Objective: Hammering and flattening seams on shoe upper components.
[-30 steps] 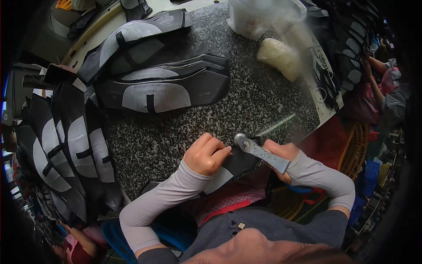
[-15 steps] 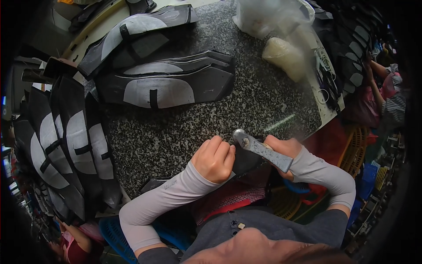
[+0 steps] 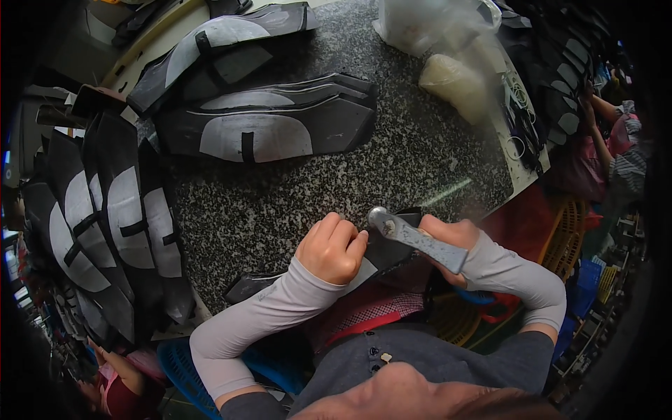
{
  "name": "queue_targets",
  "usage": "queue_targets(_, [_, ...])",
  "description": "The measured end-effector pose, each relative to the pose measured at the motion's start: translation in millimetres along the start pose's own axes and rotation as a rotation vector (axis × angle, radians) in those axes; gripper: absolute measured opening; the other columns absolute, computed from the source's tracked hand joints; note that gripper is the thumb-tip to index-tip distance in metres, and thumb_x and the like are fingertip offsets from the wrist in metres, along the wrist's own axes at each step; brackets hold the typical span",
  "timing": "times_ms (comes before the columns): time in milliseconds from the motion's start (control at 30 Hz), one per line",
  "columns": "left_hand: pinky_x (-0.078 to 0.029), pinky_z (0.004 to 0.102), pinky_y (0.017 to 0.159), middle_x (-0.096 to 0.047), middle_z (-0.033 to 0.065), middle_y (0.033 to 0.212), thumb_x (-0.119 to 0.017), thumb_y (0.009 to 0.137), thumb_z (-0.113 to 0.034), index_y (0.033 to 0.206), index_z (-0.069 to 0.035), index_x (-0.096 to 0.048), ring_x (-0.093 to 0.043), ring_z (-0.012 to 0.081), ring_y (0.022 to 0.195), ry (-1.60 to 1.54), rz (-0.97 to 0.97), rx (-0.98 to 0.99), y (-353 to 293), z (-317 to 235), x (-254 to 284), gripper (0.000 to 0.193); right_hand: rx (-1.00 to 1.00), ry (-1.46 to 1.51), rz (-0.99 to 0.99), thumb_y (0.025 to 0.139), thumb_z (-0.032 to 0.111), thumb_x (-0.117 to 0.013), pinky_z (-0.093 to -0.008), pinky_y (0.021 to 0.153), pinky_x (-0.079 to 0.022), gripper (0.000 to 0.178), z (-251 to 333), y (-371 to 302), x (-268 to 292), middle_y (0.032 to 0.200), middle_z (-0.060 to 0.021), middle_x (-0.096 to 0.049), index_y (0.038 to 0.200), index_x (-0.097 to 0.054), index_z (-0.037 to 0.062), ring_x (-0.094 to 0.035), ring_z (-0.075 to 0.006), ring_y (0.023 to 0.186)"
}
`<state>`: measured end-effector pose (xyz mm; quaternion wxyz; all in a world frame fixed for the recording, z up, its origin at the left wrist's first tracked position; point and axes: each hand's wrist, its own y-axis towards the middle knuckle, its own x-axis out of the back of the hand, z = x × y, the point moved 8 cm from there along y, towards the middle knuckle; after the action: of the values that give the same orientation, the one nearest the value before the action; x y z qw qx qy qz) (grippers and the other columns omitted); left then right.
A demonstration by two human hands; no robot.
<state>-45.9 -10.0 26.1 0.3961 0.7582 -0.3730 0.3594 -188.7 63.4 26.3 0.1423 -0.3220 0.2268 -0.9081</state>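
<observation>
My right hand (image 3: 451,238) is closed around a hammer (image 3: 427,245) whose grey metal head has a round, worn face. Below it, at the table's near edge, lies a black panel (image 3: 388,255) with a pale grey patch, partly covered by my hands. The hammer's face is over this panel, just right of my left fingertips; contact between them cannot be made out. My left hand (image 3: 329,248) rests over the panel's middle with fingers curled and thumb pressed in. What its fingers pinch is hidden.
Similar panels lie stacked on the speckled stone table (image 3: 301,196): one pile (image 3: 266,136) at the far left, another (image 3: 126,224) along the left edge. Plastic bags (image 3: 455,87) and cord loops (image 3: 516,147) sit at the far right. A yellow basket (image 3: 563,238) stands beyond the right edge.
My left hand has shifted slightly left, and the hammer head has moved a little left with it. More of the black panel shows beneath and behind the hammer.
</observation>
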Motion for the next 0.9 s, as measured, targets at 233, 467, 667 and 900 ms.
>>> queue_targets(233, [-0.049, 0.0318, 0.058, -0.059, 0.0036, 0.075, -0.073, 0.069, -0.006, 0.083, -0.008, -0.072, -0.058, 0.0215, 0.071, -0.043, 0.087, 0.039, -12, 8, 3, 0.014, 0.059, 0.029, -0.096, 0.09, 0.014, -0.06, -0.0393, 0.059, -0.049, 0.016, 5, 5, 2, 0.077, -0.0171, -0.06, 0.1, -0.049, 0.0072, -0.063, -0.0397, 0.073])
queue_targets(467, [-0.049, 0.0315, 0.06, -0.061, 0.0028, 0.076, -0.077, 0.068, -0.007, 0.083, -0.01, -0.072, -0.058, 0.0213, 0.071, -0.421, 0.309, 0.298, -20, 40, 4, 0.016, 0.165, -0.107, -0.054, 0.083, 0.013, -0.063, -0.0453, 0.054, -0.049, 0.027, 2, 2, -24, 0.07, -0.0184, -0.06, 0.099, -0.042, 0.005, -0.063, -0.0404, 0.066])
queue_targets(667, [-0.049, 0.0328, 0.061, -0.061, 0.0041, 0.076, -0.075, 0.068, -0.006, 0.084, -0.009, -0.071, -0.059, 0.0224, 0.071, -0.049, 0.065, 0.039, -22, 9, 16, 0.017, 0.069, 0.032, -0.082, 0.084, 0.013, -0.065, -0.0385, 0.058, -0.049, 0.023, 23, 0, -10, 0.077, -0.0168, -0.061, 0.1, -0.049, 0.0081, -0.064, -0.04, 0.074])
queue_targets(900, [-0.05, 0.0348, 0.06, -0.059, 0.008, 0.076, -0.073, 0.071, -0.003, 0.085, -0.006, -0.067, -0.06, 0.0259, 0.07, -0.27, 0.044, 0.11, -17, 25, 4, 0.016, 0.157, -0.005, -0.331, 0.094, 0.01, -0.056, -0.0334, 0.054, -0.047, 0.012, 20, -10, 28, 0.069, -0.0148, -0.056, 0.099, -0.047, 0.003, -0.063, -0.0329, 0.062])
